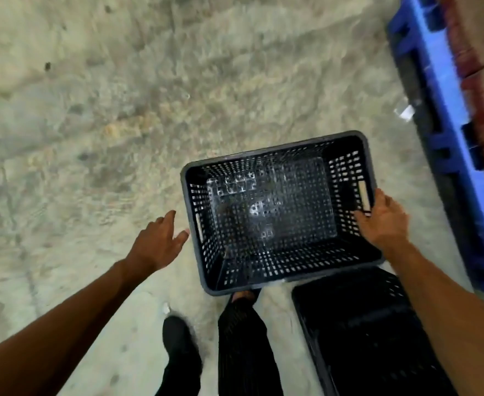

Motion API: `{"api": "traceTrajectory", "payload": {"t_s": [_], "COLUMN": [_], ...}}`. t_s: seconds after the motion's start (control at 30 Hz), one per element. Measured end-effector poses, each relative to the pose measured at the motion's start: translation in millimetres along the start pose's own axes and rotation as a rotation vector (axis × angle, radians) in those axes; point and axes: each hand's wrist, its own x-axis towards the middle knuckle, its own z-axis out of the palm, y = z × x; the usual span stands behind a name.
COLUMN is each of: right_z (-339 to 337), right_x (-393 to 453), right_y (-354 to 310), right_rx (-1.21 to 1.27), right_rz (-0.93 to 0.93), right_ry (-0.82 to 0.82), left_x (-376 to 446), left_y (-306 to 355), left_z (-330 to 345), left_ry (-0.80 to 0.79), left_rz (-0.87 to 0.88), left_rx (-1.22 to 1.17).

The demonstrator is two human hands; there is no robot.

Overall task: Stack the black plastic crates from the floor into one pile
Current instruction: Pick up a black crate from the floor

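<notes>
Barely begun — right hand [383, 221] gripping one black crate [278, 212] by its rim, left hand [156, 244] wide open beside it, second crate [360, 332] waiting on the floor [92, 110].

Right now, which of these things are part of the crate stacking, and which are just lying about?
Part of the job:
- open black crate
- second black crate, nearer the person
- right hand on the open crate's rim
- left hand, open beside it

Just lying about:
- blue pallet
- white scrap on the floor

Open floor [92, 110] left — pallet [446, 115] right
</notes>
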Motion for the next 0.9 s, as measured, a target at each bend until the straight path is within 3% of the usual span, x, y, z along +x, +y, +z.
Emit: {"api": "traceTrajectory", "payload": {"t_s": [0.17, 0.3, 0.43, 0.67, 0.77, 0.9], "right_z": [74, 95, 79, 12, -33, -110], "right_x": [62, 95, 101, 30, -25, -121], "right_y": [20, 30, 32, -32, -72, -129], "right_rx": [0.17, 0.454, 0.588, 0.541, 0.531, 0.548], "right_rz": [0.188, 0.346, 0.378, 0.226, 0.214, 0.221], "right_ry": [-0.006, 0.196, 0.185, 0.314, 0.368, 0.588], "left_x": [72, 104, 108, 78, 55, 7], "left_y": [-2, 6, -5, -48, -79, -110], "left_z": [79, 120, 121, 31, -38, -158], "left_ry": [0.007, 0.067, 0.097, 0.282, 0.383, 0.47], "left_rz": [-0.179, -0.408, -0.48, -0.306, -0.196, -0.008], "left_rx": [-0.382, -0.882, -0.996, -1.069, -1.033, -1.007]}}
